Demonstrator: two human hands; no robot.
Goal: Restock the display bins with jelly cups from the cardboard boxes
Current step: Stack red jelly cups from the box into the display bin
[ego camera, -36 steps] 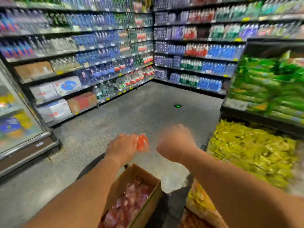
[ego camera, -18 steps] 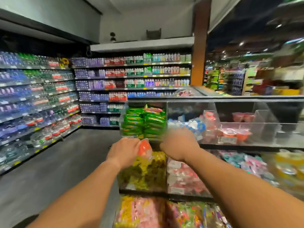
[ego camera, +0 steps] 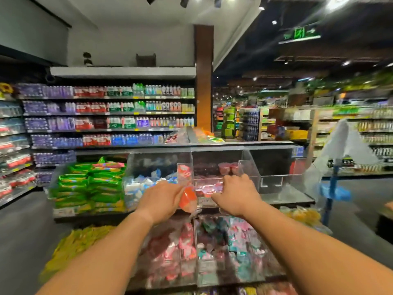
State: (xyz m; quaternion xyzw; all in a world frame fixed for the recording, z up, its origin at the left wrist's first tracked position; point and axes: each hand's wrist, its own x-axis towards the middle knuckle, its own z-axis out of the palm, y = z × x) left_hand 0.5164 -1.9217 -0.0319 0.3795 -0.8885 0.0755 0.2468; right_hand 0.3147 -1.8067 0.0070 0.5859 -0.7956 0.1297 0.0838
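- Jelly cup, a small orange-red translucent plastic one (ego camera: pixel 187 199), sits in the left hand (ego camera: pixel 160 200), whose fingers curl round its side; it hangs just in front of the clear acrylic display bin (ego camera: pixel 247 167) and a little below that bin's front lip.
- It looks light and small enough for one hand; the plastic wall is probably thin and glossy (so likely a bit slippery), and the sealed film top looks like the part most easily dented or punctured.
- The best hold, by my judgement, is round the side wall, with fingertips kept off the film.
- The right hand (ego camera: pixel 235 193) reaches over the bin's front lip, fingers curled down among the red jelly cups lying in the bin (ego camera: pixel 209 188); whether it grips one or only rests on them I cannot tell.
- Further back in the bin stand two more pinkish cups (ego camera: pixel 227 167).
- Left of the bin lie blue-and-white wrapped sweets (ego camera: pixel 148 179), and beyond them stacked green foil packets (ego camera: pixel 89 184).
- Below the bin, lower bins hold pink and teal wrapped candies (ego camera: pixel 212 248).
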